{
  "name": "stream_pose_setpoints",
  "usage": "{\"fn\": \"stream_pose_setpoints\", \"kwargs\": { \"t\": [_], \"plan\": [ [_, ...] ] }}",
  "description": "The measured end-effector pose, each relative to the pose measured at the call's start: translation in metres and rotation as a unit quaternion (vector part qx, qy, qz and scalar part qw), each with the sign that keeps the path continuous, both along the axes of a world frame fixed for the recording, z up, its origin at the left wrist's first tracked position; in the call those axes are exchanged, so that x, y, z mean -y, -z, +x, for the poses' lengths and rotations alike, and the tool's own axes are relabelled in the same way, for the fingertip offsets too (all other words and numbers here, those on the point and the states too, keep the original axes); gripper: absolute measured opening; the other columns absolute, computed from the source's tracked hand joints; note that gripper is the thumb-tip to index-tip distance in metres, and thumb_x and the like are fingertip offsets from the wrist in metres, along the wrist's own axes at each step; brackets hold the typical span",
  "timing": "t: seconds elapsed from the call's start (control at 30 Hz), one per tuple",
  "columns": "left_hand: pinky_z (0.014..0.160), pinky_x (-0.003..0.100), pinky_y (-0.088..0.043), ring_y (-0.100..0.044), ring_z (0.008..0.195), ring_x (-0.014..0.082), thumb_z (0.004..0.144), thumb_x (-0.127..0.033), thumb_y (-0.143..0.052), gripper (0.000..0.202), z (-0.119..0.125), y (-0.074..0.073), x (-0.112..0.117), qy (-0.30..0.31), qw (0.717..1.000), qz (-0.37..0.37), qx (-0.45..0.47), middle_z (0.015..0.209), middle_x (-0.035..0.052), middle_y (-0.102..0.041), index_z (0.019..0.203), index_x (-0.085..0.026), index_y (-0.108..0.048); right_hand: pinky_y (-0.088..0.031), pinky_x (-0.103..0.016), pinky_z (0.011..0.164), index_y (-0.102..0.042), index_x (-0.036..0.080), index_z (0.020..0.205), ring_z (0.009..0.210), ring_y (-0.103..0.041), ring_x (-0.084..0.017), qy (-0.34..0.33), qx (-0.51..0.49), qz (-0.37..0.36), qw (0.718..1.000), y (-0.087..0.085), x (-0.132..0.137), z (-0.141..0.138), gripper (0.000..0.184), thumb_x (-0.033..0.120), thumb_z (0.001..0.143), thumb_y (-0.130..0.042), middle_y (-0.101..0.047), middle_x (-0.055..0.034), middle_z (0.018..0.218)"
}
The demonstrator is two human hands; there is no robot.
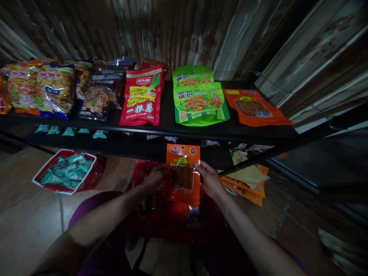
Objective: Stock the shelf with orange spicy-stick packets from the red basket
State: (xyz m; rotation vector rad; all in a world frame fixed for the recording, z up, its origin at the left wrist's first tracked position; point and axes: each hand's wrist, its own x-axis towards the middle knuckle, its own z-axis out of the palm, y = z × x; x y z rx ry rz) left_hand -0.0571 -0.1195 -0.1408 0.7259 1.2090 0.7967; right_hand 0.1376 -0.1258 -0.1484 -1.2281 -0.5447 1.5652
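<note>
Between my two hands an orange snack packet (183, 194) is held upright by its side edges, its clear window showing brown sticks. My left hand (156, 177) pinches the left edge; my right hand (209, 179) grips the right edge, thumb in front. Just below the packet sits a red basket (143, 168) between my knees, with more orange packaging inside, dim and partly hidden. On the shelf ahead, a similar orange packet (253, 109) lies at the right end, beside the green snack pouches (198, 103).
The black shelf (166, 130) also carries a red snack bag (142, 97), brown chip bags (96, 99) and yellow snack bags (56, 90). On the floor at left stands a red-and-white basket (93, 178) of teal packets. Orange and tan packaging (250, 176) lies beneath the shelf's right end.
</note>
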Motion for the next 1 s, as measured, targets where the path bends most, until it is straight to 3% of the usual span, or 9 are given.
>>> {"fn": "stream_pose_setpoints", "kwargs": {
  "t": [0.4, 0.67, 0.8, 1.0],
  "plan": [
    [0.067, 0.026, -0.045, -0.062, 0.074, 0.0180, 0.067, -0.028, -0.063, 0.017, -0.004, 0.003, -0.002, -0.026, 1.000, 0.002, -0.003, 0.077, 0.0037, -0.070, 0.079, -0.017, -0.068, -0.050, -0.028, 0.069, -0.069, 0.023, 0.087, 0.075, -0.067, -0.017, -0.060, -0.016, 0.000, 0.998, -0.004, 0.004, -0.004, 0.033, 0.033, 0.057, -0.079, -0.073, -0.0021, 0.088],
    [0.062, 0.025, -0.045, -0.059, 0.064, 0.0147, 0.069, -0.027, -0.062, 0.018, -0.005, 0.009, -0.007, -0.060, 0.998, -0.007, 0.034, 0.073, 0.0026, -0.069, 0.083, -0.016, -0.068, -0.052, -0.027, 0.058, -0.069, 0.022, 0.078, 0.062, -0.065, -0.015, -0.039, 0.025, -0.036, 0.998, 0.017, 0.001, 0.002, 0.026, 0.031, 0.056, -0.080, -0.072, 0.0001, 0.073],
    [0.058, 0.023, -0.044, -0.060, 0.065, 0.0134, 0.068, -0.026, -0.064, 0.019, -0.005, 0.015, -0.008, -0.038, 0.998, -0.026, 0.053, 0.081, 0.0042, -0.070, 0.084, -0.016, -0.068, -0.052, -0.024, 0.053, -0.068, 0.023, 0.078, 0.058, -0.064, -0.013, -0.009, 0.009, -0.054, 0.998, 0.020, -0.004, 0.006, 0.025, 0.026, 0.056, -0.080, -0.072, 0.0018, 0.072],
    [0.068, 0.027, -0.047, -0.063, 0.073, 0.0167, 0.062, -0.024, -0.071, 0.023, -0.003, 0.010, 0.000, 0.045, 0.995, -0.036, 0.086, 0.081, 0.0058, -0.070, 0.083, -0.015, -0.069, -0.053, -0.025, 0.052, -0.067, 0.022, 0.077, 0.058, -0.065, -0.014, 0.020, -0.026, -0.059, 0.998, 0.013, -0.008, 0.012, 0.019, 0.018, 0.059, -0.075, -0.072, 0.0010, 0.071]
  ]
}}
